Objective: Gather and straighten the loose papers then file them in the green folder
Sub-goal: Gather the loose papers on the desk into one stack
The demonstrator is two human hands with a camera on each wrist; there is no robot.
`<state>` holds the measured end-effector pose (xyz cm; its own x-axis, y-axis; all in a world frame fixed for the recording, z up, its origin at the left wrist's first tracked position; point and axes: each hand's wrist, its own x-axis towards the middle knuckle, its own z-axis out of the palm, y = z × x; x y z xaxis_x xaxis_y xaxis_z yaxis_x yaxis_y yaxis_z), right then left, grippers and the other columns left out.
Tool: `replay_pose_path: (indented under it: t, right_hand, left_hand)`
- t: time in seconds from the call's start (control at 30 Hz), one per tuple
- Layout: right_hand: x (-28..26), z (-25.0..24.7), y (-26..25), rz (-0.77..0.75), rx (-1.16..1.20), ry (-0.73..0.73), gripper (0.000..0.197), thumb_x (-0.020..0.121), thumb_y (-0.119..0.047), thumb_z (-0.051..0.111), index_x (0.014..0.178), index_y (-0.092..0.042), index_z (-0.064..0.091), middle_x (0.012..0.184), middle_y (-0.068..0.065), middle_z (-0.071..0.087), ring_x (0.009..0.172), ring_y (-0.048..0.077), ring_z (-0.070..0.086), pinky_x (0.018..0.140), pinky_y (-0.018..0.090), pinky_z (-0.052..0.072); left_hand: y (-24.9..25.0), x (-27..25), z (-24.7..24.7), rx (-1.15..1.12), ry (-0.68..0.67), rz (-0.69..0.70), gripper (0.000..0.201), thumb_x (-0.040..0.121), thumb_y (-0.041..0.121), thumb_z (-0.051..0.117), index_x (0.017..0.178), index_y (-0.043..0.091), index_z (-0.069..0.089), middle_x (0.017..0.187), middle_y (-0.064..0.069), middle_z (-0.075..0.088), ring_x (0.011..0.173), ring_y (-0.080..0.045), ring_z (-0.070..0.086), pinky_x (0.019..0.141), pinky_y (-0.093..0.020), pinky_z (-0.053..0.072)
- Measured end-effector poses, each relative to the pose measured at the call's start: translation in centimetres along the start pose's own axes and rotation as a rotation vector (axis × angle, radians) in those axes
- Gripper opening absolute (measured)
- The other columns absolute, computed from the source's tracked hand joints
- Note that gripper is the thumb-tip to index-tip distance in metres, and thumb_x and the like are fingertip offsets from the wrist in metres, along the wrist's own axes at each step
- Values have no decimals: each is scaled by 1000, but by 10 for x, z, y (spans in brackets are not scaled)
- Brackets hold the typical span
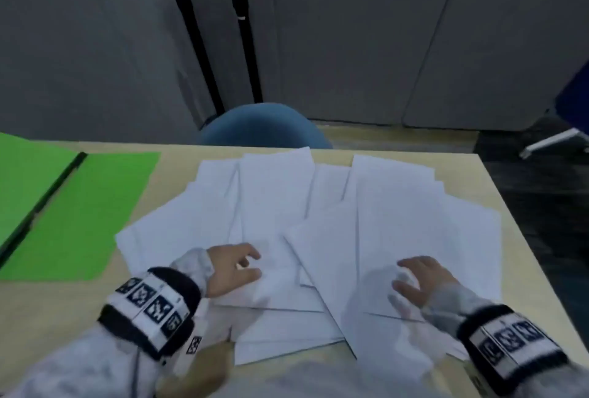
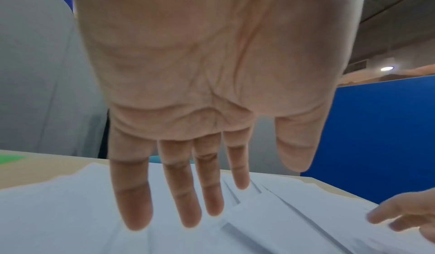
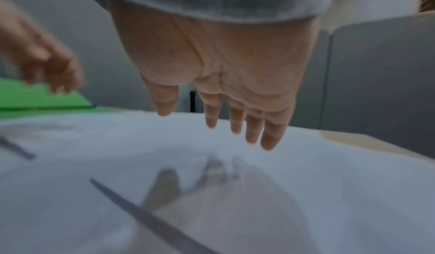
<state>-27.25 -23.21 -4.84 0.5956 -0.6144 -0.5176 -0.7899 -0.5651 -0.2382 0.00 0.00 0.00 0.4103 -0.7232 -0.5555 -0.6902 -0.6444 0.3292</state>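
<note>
Several loose white papers [image 1: 318, 222] lie fanned and overlapping across the middle and right of the wooden table [image 1: 57, 311]. The green folder [image 1: 79, 213] lies open flat at the far left, its dark spine running diagonally. My left hand [image 1: 236, 267] hovers palm down just over the near left sheets, fingers [image 2: 179, 189] straight and slightly spread, holding nothing. My right hand [image 1: 417, 279] hovers over the near right sheets, fingers [image 3: 254, 128] straight, casting a shadow on the papers [image 3: 212, 183]. The right hand [image 2: 404, 213] shows at the edge of the left wrist view.
A blue chair back [image 1: 261, 126] stands just beyond the table's far edge. Grey cabinet panels [image 1: 350, 31] fill the background. The table's right edge [image 1: 516, 222] runs close to the papers. A blue partition [image 2: 376, 131] stands to the right.
</note>
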Motion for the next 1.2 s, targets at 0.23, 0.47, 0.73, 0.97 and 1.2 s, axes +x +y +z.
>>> replay_pose_path:
  t: [0.23,0.47,0.73,0.97,1.2]
  right_hand:
    - [40,55,-43,-47,-222,-258,86,82,-70,38,150,-30,1,159,-1,-14,146,33,-8,118,45,10]
    - [34,58,-54,-152,80,29,63,80,-62,52,133,-30,46,148,-2,34,133,21,38,109,36,34]
    - [63,37,2,531,22,61,86,63,-73,50,134,-31,25,149,13,13,133,49,15,104,65,24]
    - [50,56,-70,-58,-55,-81,76,85,-62,46,147,-29,18,159,-10,3,147,29,0,118,52,12]
    - [65,36,-52,311,469,332,76,75,-57,65,133,-15,41,140,11,42,125,32,45,103,43,40]
  left_hand:
    - [31,53,11,126,-41,-22,59,89,54,49,140,30,35,141,-6,46,123,-24,51,106,-40,38]
    - [17,70,42,27,-77,-275,77,84,59,50,146,25,20,147,-13,34,128,-34,46,105,-46,39]
    - [21,74,33,-442,22,-529,67,88,49,54,138,9,36,135,-13,47,109,-33,54,92,-46,53]
    - [30,85,35,-418,50,-454,93,81,40,69,148,13,11,145,-12,40,128,-31,46,98,-35,39]
    - [19,76,23,-497,179,-281,52,81,28,71,126,15,50,120,-4,61,111,-26,58,90,-29,43]
